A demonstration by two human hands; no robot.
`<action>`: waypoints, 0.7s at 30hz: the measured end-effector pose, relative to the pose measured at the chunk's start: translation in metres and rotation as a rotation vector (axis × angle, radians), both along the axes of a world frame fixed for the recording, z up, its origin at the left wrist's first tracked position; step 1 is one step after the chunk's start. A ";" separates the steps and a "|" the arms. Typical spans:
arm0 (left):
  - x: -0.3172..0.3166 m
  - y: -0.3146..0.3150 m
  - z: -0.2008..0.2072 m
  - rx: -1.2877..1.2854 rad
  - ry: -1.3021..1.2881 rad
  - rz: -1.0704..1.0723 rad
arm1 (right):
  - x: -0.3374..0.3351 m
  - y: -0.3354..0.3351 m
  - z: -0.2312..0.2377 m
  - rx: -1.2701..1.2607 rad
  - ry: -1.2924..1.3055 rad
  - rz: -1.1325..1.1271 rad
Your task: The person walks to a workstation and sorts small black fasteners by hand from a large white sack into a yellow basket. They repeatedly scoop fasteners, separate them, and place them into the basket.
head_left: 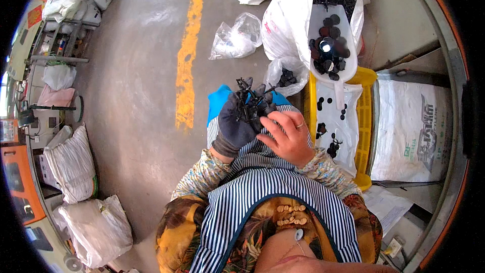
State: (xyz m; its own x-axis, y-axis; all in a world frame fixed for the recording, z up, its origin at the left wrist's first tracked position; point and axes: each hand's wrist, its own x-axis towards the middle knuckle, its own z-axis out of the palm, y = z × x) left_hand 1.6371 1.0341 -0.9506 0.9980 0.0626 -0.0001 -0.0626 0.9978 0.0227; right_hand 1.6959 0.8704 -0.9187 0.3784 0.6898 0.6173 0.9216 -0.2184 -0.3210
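Note:
My left hand (235,126) wears a dark glove and is closed around a bunch of thin, branched black plastic pieces (248,102), held above my lap. My bare right hand (289,136), with a ring on one finger, reaches in from the right. Its thumb and fingertips close on the near edge of the same bunch; the exact piece they pinch is hidden. Just beyond my hands is a clear plastic bag (286,73) with dark pieces in it. To the right, a yellow crate (365,121) holds a white sheet with small round black parts (332,146) on it.
A white scoop (339,78) with dark round discs (328,45) rests over the crate's far end. Behind it, a white sack (283,20) holds more black pieces. A crumpled clear bag (237,38) lies on the floor beside a yellow line (188,71). White sacks (98,230) stand at left.

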 end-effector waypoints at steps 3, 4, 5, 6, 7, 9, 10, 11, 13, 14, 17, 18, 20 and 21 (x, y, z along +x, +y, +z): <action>-0.004 -0.004 0.002 0.026 -0.023 0.054 | -0.005 0.010 0.004 -0.049 -0.106 -0.096; -0.005 -0.007 0.005 0.048 -0.027 0.078 | -0.005 0.014 0.005 -0.024 -0.150 -0.097; -0.007 -0.008 0.007 0.071 -0.030 0.101 | -0.006 0.015 0.003 -0.010 -0.175 -0.094; -0.009 -0.008 0.007 0.068 -0.045 0.100 | -0.007 0.016 0.000 0.003 -0.201 -0.091; -0.012 -0.008 0.004 0.161 0.006 0.122 | -0.007 0.016 -0.001 0.014 -0.228 -0.090; -0.018 -0.008 -0.003 0.349 0.110 0.167 | -0.007 0.019 0.003 0.112 -0.076 -0.093; -0.016 -0.005 0.001 0.122 -0.036 0.076 | -0.008 0.018 0.005 0.153 0.000 -0.096; -0.014 -0.006 -0.001 0.100 -0.050 0.084 | -0.008 0.017 0.006 0.176 0.173 -0.098; -0.012 -0.008 -0.004 0.055 -0.080 0.100 | -0.007 0.015 0.008 0.221 0.517 -0.101; -0.010 -0.006 -0.011 0.110 -0.082 0.112 | -0.007 0.016 0.012 0.219 0.508 -0.093; -0.011 -0.003 -0.013 0.094 -0.083 0.085 | -0.006 0.008 0.004 0.290 0.758 -0.114; -0.011 -0.002 -0.011 0.104 -0.076 0.094 | 0.000 0.002 -0.002 0.334 0.893 -0.185; -0.010 -0.001 -0.003 0.118 -0.065 0.103 | 0.026 -0.008 -0.017 0.355 1.158 -0.277; -0.009 0.000 -0.003 0.128 -0.056 0.100 | 0.044 -0.012 -0.036 0.323 1.242 -0.326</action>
